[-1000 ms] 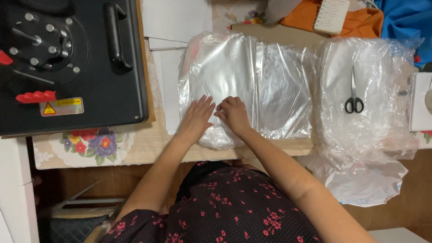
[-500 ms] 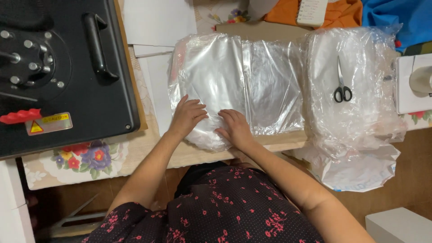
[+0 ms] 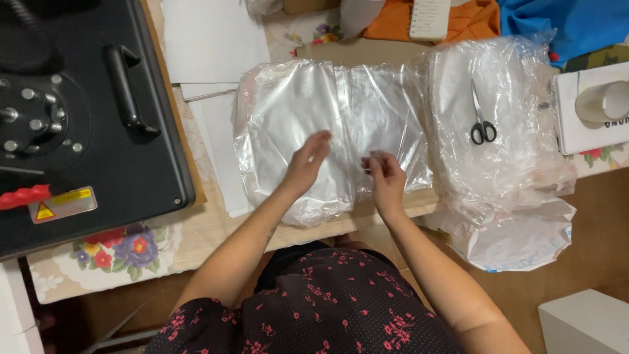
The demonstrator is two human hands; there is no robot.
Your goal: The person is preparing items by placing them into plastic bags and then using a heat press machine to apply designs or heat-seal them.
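Landmark: stack of clear plastic bags (image 3: 308,118), lying at table centre near the front edge.

Far left of the stack, a black press machine (image 3: 85,111) is sitting on the table, carrying a small rectangular label (image 3: 63,204), silver-grey with a yellow warning triangle, just right of a red lever tip (image 3: 23,196). White paper sheets (image 3: 213,39) are lying between machine and stack.

Left hand (image 3: 305,165) is hovering over the stack's lower middle, fingers loosely curled and close together, tips brushing the film. Right hand (image 3: 385,176) is hanging just right of it, fingertips pinched together; whether they are gripping film, cannot tell.

Right of the stack, a second bundle of bags (image 3: 504,151) is lying with black-handled scissors (image 3: 481,118) on top.
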